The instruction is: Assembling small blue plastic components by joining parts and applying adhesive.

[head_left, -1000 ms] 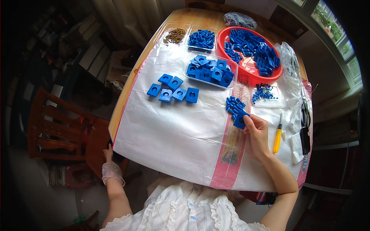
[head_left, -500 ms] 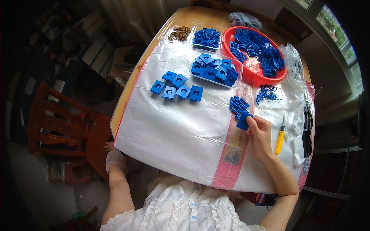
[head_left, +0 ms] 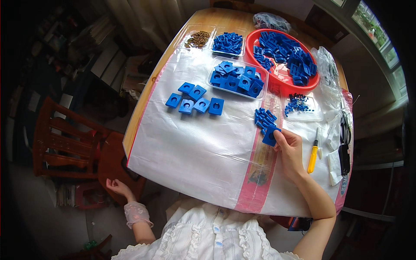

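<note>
Pinched between the thumb and fingers of my right hand (head_left: 289, 148) is a flat blue square plastic plate (head_left: 269, 135). It is just in front of a small heap of blue plastic pieces (head_left: 264, 118). My left hand (head_left: 120, 188) is off the table, over the chair seat at the lower left. Its fingers are loosely bent and apart, with nothing seen in them. Several blue square plates with round recesses (head_left: 197, 92) lie in a group on the sheet. A clear tray (head_left: 237, 94) behind them is heaped with more such plates.
A red basin (head_left: 248, 45) of blue parts stands at the back right. Small blue and black bits lie on a clear lid (head_left: 311, 116). A yellow-handled screwdriver (head_left: 312, 159) is right of my right hand. Brass-coloured pins (head_left: 197, 40) lie at the back. A wooden chair (head_left: 65, 141) stands left.
My left hand has moved away from the table's left edge, lower and toward my body. My right hand still holds the plate, almost in place. The view has shifted slightly.
</note>
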Demonstrator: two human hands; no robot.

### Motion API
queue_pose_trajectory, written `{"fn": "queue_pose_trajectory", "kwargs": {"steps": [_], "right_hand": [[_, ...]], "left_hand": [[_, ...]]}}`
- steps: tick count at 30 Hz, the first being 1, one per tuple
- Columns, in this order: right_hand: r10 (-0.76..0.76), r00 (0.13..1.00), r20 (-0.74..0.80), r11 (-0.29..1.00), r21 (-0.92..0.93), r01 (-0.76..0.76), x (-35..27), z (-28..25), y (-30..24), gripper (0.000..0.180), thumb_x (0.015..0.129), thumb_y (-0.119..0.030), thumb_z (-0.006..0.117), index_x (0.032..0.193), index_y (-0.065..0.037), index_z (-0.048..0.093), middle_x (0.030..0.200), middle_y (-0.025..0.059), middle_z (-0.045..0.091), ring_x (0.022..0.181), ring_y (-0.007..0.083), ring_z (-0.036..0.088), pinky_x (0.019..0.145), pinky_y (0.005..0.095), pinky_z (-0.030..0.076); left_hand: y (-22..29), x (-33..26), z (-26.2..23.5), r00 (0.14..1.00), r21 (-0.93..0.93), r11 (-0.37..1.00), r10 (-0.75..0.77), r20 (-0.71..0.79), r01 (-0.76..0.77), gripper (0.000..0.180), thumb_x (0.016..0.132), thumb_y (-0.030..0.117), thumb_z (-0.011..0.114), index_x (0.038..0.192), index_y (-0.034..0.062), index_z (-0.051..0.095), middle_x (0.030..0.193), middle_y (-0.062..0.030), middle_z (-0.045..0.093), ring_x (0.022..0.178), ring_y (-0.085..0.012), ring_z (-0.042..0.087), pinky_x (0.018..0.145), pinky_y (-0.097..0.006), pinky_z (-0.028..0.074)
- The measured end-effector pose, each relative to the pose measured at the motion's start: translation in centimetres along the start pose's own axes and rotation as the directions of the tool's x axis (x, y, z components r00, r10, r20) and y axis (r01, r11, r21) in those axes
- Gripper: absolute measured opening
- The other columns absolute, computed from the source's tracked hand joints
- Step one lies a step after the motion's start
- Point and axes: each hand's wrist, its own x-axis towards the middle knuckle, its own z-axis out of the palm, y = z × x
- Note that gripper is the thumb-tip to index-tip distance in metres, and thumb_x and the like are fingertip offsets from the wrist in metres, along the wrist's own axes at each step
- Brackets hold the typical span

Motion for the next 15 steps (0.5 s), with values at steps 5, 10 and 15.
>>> {"fn": "queue_pose_trajectory", "kwargs": {"steps": [5, 10, 15], "right_hand": [[-0.022, 0.999, -0.03, 0.999, -0.033, 0.021, -0.4, -0.1, -0.4, 0.019, 0.094, -0.017, 0.065, 0.097, 0.0, 0.072, 0.072, -0.0047, 0.059, 0.063, 0.0015, 0.048, 0.056, 0.0196, 0.037], [-0.032, 0.999, 0.017, 0.998, -0.048, 0.032, 0.1, 0.6, -0.5, 0.02, 0.094, -0.02, 0.065, 0.097, -0.002, 0.073, 0.072, -0.0059, 0.057, 0.063, 0.001, 0.046, 0.056, 0.019, 0.035], [-0.057, 0.997, -0.047, 0.998, -0.04, 0.055, -0.2, 0.1, -0.5, 0.023, 0.095, -0.021, 0.064, 0.101, -0.001, 0.073, 0.074, -0.0046, 0.062, 0.063, 0.0008, 0.046, 0.056, 0.0187, 0.036]], "left_hand": [[25.8, 9.8, 4.2, 0.95, -0.512, 0.826, 0.307, 0.055, -0.237, 0.021, 0.096, 0.002, 0.053, 0.116, -0.002, 0.056, 0.116, -0.0097, 0.059, 0.101, -0.0183, 0.056, 0.093, -0.031, 0.045], [44.8, 5.1, 4.2, 0.414, -0.778, 0.417, 0.882, 0.223, -0.469, 0.019, 0.091, -0.008, 0.051, 0.107, -0.0007, 0.06, 0.102, -0.0114, 0.063, 0.092, -0.0172, 0.061, 0.081, -0.029, 0.05], [53.9, -8.2, 6.6, -0.217, -0.849, 0.528, 0.829, 0.515, 0.001, 0.022, 0.088, -0.002, 0.06, 0.109, 0.0018, 0.06, 0.1, -0.0108, 0.065, 0.09, -0.0207, 0.065, 0.077, -0.029, 0.053]]}}
